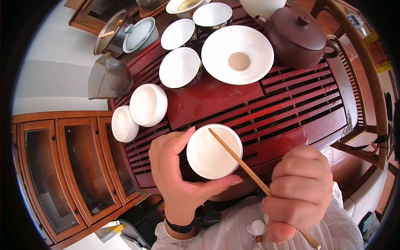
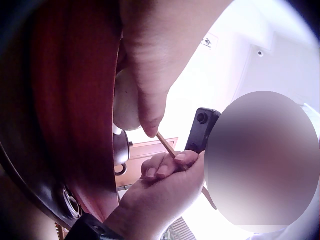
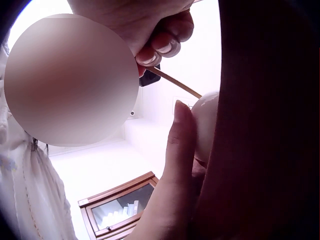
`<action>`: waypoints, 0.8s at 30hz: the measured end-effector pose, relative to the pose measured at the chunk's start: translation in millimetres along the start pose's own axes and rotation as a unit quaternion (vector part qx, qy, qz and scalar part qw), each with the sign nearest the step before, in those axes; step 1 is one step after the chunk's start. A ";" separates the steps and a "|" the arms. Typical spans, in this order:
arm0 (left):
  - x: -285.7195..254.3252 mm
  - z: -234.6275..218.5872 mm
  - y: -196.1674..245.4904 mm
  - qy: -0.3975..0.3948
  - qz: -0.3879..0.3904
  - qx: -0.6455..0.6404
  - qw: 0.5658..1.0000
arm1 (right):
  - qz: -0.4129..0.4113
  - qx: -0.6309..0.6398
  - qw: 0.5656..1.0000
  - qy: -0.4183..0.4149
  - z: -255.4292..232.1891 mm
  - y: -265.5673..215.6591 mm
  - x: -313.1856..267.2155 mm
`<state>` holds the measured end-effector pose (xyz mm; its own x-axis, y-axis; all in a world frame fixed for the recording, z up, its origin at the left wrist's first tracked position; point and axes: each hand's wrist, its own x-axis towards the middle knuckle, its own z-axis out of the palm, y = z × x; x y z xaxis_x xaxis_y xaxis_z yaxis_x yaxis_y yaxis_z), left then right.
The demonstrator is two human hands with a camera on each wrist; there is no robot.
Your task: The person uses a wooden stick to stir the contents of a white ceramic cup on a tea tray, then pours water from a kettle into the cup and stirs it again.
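Observation:
A small white cup (image 1: 214, 152) is held by my left hand (image 1: 177, 179), thumb on the near side and fingers on the far side. My right hand (image 1: 298, 191) is curled round a thin wooden stick (image 1: 243, 166), whose far end lies over the cup's inside; its other end sticks out below the fist. In the left wrist view, the left thumb presses the cup (image 2: 127, 100) and the right hand (image 2: 160, 195) grips the stick (image 2: 166, 144). The right wrist view shows the stick (image 3: 175, 82) reaching the cup (image 3: 206, 125) beside the left thumb.
The slatted red tea tray (image 1: 216, 102) bears two white cups (image 1: 148, 105) at left, several dark-patterned cups (image 1: 180, 67), a wide white bowl (image 1: 250, 46) and a brown teapot (image 1: 298, 39) at the back right. A glass pitcher (image 1: 109, 79) stands at the left edge.

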<state>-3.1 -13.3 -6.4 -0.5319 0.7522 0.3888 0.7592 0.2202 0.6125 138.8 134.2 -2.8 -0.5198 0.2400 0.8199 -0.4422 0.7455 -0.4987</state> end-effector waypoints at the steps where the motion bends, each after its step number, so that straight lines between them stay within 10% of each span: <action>1: 0.2 -0.1 0.2 0.000 0.001 0.001 1.000 | 0.000 0.000 1.000 0.000 -0.6 -1.6 0.1; 24: -3.0 -1.6 -3.1 -0.028 -0.010 0.009 0.999 | 0.015 -0.027 0.999 0.027 1.8 -3.0 1.2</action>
<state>-4.5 -17.2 -8.3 -0.5258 0.7814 0.3362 0.7553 0.2471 0.6070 138.2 131.1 -0.9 -0.4913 0.2948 0.8196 -0.3856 0.7701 -0.5082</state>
